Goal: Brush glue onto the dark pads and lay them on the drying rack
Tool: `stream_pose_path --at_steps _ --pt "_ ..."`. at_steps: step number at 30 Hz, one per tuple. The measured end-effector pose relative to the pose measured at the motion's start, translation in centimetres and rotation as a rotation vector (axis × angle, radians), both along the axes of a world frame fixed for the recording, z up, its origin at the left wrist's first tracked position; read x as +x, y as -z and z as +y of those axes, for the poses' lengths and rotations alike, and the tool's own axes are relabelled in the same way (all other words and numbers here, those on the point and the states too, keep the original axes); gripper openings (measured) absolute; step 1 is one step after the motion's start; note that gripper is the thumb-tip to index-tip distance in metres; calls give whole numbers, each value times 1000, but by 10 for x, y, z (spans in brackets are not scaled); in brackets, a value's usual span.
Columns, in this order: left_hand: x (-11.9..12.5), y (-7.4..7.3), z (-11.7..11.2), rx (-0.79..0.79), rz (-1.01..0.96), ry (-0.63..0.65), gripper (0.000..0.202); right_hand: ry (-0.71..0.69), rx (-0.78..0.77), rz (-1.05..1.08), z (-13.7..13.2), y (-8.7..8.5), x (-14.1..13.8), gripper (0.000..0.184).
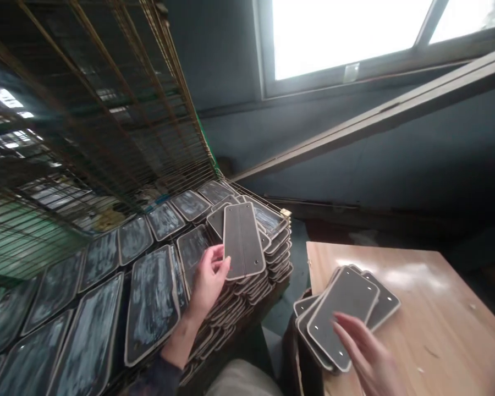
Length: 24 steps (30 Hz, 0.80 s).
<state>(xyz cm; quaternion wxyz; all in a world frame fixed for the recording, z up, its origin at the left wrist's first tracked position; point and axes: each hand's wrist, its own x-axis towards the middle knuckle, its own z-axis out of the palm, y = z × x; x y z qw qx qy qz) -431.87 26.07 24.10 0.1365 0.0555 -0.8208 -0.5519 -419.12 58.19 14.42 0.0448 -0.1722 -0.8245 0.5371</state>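
My left hand (pixel 208 278) is closed on a dark rounded rectangular panel (pixel 242 240), lifted a little above a tall stack of such panels (pixel 258 286) on a wire rack. My right hand (pixel 367 352) lies open with its fingers flat on the top panel (pixel 342 308) of a small fanned pile at the corner of a wooden table (pixel 433 308). The pile overhangs the table's left edge.
Rows of smeared, glossy panels (pixel 148 302) cover the wire rack shelf (pixel 66 308) to the left. More wire shelves (pixel 86 110) rise above it. A slanted beam (pixel 375 115) and a bright window (pixel 346 33) lie behind. My knee (pixel 243 379) is below.
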Motion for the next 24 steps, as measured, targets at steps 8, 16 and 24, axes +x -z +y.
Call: stream_pose_path --at_steps 8,16,24 --pt "-43 25 0 420 -198 -190 55 -393 528 308 -137 -107 -202 42" --pt "-60 33 2 598 -216 -115 51 -305 822 61 -182 -106 -263 51" --pt "-64 52 10 713 -182 -39 47 -280 788 -49 -174 -98 -277 59"
